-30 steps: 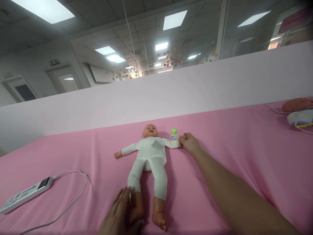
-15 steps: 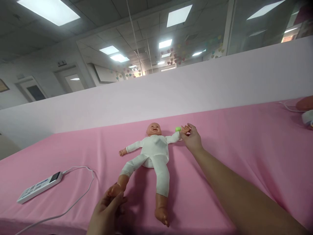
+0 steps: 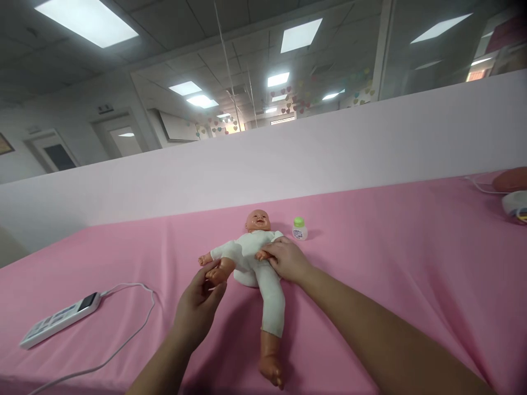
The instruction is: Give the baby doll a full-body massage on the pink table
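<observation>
A baby doll [image 3: 249,244] in a white cloth suit lies on its back, head toward the wall. My left hand [image 3: 200,304] is closed round the doll's foot on the left side, and that leg is bent up toward the body. With my right hand [image 3: 288,258] I grip the doll's arm on the right near its wrist, holding it across the belly; its small hand pokes out past my fingers. The other leg [image 3: 272,318] lies stretched toward me. Just beyond my right hand stands a small clear bottle [image 3: 300,230] with a green cap.
Pink cloth [image 3: 370,247] covers the table. A white power strip [image 3: 61,321] with a cord lies at the left. A white low wall [image 3: 247,170] runs along the back. At the far right sit a brownish rounded thing [image 3: 513,180] and a white object [image 3: 514,204].
My left hand has pushed the doll's leg up, bending it toward the belly. My right hand has brought the doll's arm inward across the body, uncovering the bottle.
</observation>
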